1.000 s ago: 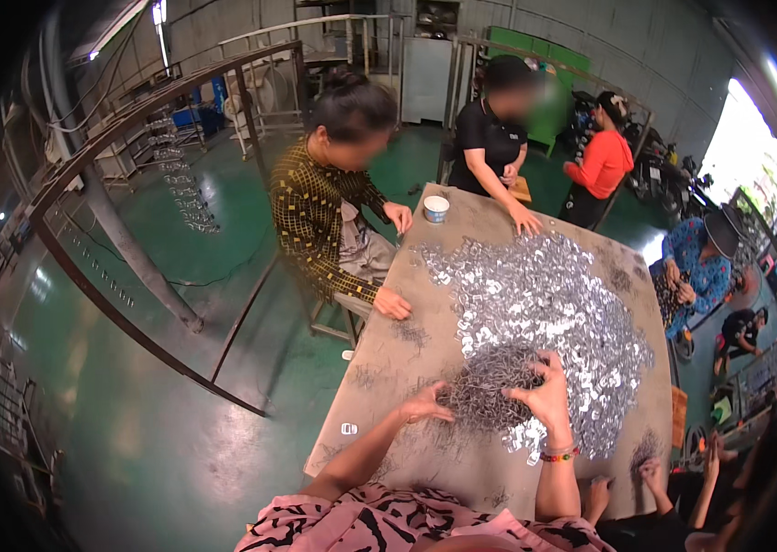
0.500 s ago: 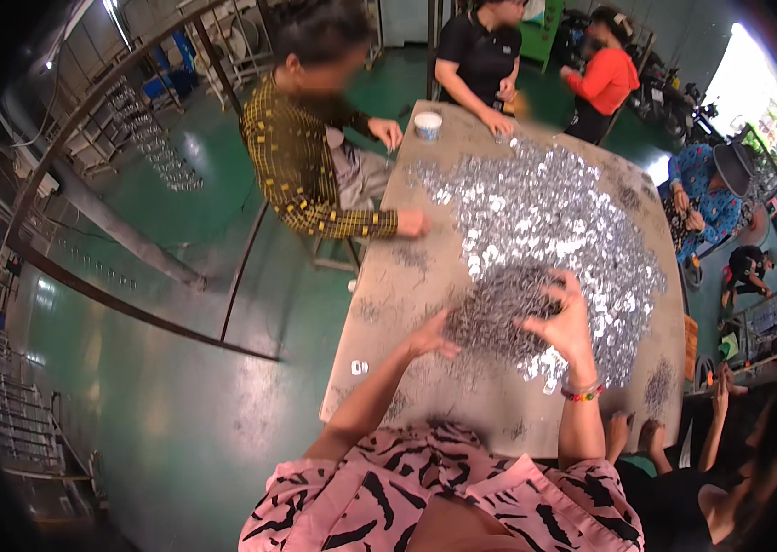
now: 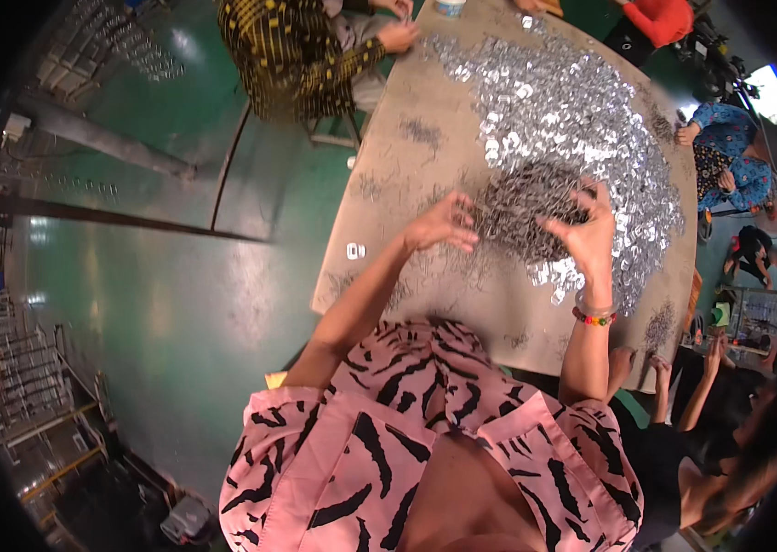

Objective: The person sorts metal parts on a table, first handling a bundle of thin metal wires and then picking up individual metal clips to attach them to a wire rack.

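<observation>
A heaped tangle of small dark wire-like metal pieces (image 3: 528, 207) lies on the tan table, too fine to name exactly. My left hand (image 3: 444, 224) is just left of the heap, fingers spread and slightly curled, holding nothing. At the heap's right side my right hand (image 3: 591, 230) is curved with thumb and fingers apart; its fingertips are at the edge of the tangle, and whether they press into it is hard to see. Beyond and to the right spread many shiny silver metal pieces (image 3: 572, 101), flat and ring-like.
On the table (image 3: 388, 184) lie scattered dark bits and a lone silver piece (image 3: 355, 250). A white tub (image 3: 449, 7) stands at the far edge. A person in a yellow-checked shirt (image 3: 283, 60) sits far left; others sit at right. A metal rail (image 3: 131, 219) crosses the left.
My left hand has come away from the heap's left side, its fingers more spread. My right hand stays at the right side. The whole view has tilted, shifting the table upward.
</observation>
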Available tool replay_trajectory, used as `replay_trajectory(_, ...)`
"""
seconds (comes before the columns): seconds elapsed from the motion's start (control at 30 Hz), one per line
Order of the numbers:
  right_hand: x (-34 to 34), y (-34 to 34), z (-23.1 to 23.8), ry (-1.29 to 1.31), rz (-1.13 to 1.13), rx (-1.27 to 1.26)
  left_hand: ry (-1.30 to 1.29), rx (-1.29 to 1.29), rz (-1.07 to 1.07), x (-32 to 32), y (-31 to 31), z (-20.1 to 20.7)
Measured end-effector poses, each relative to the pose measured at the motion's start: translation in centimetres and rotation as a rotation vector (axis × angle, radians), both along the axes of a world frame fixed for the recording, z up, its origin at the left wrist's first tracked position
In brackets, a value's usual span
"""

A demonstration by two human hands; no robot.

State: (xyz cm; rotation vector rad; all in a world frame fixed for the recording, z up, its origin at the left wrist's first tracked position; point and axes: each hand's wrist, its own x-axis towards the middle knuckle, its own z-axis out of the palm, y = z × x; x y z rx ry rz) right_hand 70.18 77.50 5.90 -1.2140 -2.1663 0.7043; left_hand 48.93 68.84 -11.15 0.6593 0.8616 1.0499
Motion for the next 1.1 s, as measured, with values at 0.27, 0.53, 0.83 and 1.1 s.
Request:
replay_trajectory(0.27,0.1,-0.7,2.3,-0.009,0.025,-0.046,0.442,-0.091,-0.061,-1.7,0.2,-2.2)
replay_trajectory(0.53,1.5,-0.7,5.0,0.078,0.082,-0.064,0.554,0.251,-0.087,2.7,2.7,-1.9)
replay_trajectory(0.83,1.1,-0.2,-0.3,0.091,-0.14,-0.329,0.509,0.14,0.038,1.9,-0.5,-0.1)
replay_trajectory(1.1,0.4,-1.3,0.7,-0.02,-0.075,-0.146,0.2,-0.108,-0.062,-0.1,-1.5,-1.8)
